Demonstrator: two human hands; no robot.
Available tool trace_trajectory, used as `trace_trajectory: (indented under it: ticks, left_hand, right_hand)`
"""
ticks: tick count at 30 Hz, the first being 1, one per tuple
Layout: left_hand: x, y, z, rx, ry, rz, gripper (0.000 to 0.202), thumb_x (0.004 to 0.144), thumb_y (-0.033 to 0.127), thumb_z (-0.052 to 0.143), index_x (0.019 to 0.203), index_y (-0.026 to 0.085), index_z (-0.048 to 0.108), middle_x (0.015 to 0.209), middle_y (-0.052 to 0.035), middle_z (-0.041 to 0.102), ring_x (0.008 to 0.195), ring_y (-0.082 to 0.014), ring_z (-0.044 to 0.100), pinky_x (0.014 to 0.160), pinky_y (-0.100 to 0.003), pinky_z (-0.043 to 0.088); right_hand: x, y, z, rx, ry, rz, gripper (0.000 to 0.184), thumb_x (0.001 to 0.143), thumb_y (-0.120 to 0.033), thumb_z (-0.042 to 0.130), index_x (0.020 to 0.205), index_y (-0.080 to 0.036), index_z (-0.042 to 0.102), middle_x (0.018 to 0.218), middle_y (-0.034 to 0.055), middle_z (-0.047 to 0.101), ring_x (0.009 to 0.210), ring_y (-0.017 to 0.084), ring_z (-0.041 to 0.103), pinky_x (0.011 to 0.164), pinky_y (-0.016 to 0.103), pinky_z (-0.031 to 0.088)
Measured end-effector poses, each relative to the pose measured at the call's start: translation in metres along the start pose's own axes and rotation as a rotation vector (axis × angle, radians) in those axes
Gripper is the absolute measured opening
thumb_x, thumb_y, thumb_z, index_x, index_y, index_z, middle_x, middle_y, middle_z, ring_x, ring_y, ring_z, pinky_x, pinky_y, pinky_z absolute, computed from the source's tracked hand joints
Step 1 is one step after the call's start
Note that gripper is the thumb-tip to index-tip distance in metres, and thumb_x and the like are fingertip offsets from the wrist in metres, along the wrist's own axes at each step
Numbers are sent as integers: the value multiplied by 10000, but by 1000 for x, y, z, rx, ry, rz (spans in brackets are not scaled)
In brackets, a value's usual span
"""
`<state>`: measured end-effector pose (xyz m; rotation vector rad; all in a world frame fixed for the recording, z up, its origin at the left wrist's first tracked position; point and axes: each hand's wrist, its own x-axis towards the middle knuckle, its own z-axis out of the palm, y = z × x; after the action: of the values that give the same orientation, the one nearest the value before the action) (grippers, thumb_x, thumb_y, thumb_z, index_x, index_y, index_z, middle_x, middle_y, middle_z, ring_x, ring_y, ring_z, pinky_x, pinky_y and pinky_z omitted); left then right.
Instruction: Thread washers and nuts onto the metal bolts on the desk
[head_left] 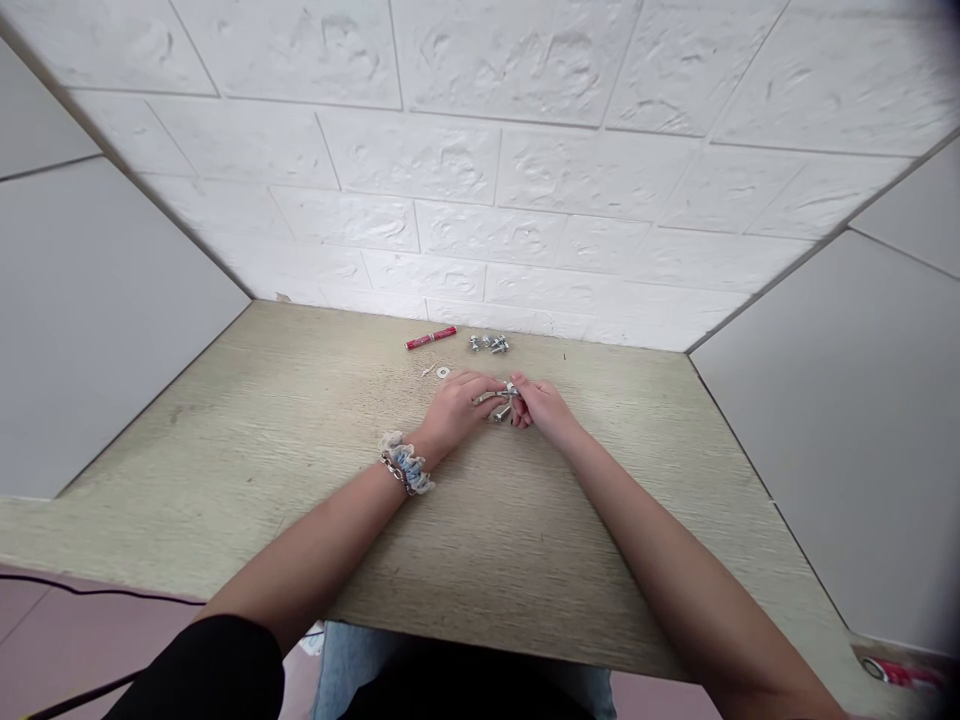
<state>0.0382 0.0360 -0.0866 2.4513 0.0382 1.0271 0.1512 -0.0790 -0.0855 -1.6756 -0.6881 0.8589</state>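
My left hand (456,408) and my right hand (541,405) meet at the middle of the wooden table (300,470), fingers pinched together. Between them they hold a small metal bolt assembly (501,398), with another silver piece just under it. My left wrist wears a frilly blue-white scrunchie with a chain (405,465). A washer (443,373) lies on the table just behind my left hand.
A red marker (430,338) and a small cluster of metal bolts and nuts (489,344) lie near the back wall. White brick-pattern wall behind, grey panels on both sides. A red object (900,672) lies at the lower right edge.
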Motion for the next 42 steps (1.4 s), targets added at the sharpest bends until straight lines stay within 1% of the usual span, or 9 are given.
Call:
trace_trajectory:
  ticks: [5,11,16,23,27,30,35,38,42]
  left_hand:
    - [2,-1,0,21,-26,-62,141,770,285,625,868,187,650,801,-27,671,769,-149,602,738,-292,459]
    - [3,-3,0,54,-17,-117,146,778,287,615,864,177,653,808,-28,671,779,-151,599,743,-291,459]
    - [3,-1,-1,52,-52,-160,190,786,339,597,889,191,658,800,-23,669,773,-155,596,738,-295,456]
    - [3,1,-2,49,-53,-154,160,769,312,623,862,185,651,787,-15,665,756,-148,591,724,-283,451]
    - [3,1,-2,38,-8,-126,143,764,291,630,859,185,645,786,-15,659,771,-147,588,732,-283,449]
    - [2,2,-1,26,13,-79,143,760,290,634,855,183,639,802,-20,658,786,-147,585,739,-284,447]
    - [0,0,0,8,8,-24,134,770,278,625,857,175,628,825,-26,658,801,-146,585,745,-284,450]
    - [0,-1,1,3,6,-22,140,772,285,623,858,175,628,828,-30,659,807,-148,586,746,-286,452]
    - [0,0,0,0,-5,-19,141,777,283,616,862,172,629,828,-29,659,808,-145,586,751,-280,452]
  right_hand:
    - [-1,2,0,75,-32,-46,526,691,-679,487,570,-168,498,452,-15,493,391,82,449,389,204,365]
    - [1,6,0,99,-30,-120,359,696,-513,584,792,-174,515,700,-16,573,440,45,465,399,175,381]
    - [1,5,-1,133,-24,-101,297,666,-380,623,860,-179,523,696,-28,573,437,46,465,406,180,390]
    - [0,3,-3,181,-19,-94,302,614,-271,639,880,-187,522,796,-21,602,467,39,482,437,178,413]
    - [0,4,-4,232,-17,-93,356,669,-367,621,974,-211,523,832,-11,608,482,51,501,437,186,425]
    - [1,5,-3,270,8,-60,377,694,-531,576,846,-189,534,710,-14,581,443,61,488,412,192,409]
    - [2,4,2,165,8,0,606,692,-744,405,575,-159,512,543,24,536,414,81,465,397,211,375]
    - [1,2,2,85,8,5,656,700,-772,333,469,-168,442,469,22,484,399,87,450,407,223,367]
    - [0,1,0,57,-26,-22,617,687,-753,398,483,-171,429,450,-6,452,400,80,433,417,218,362]
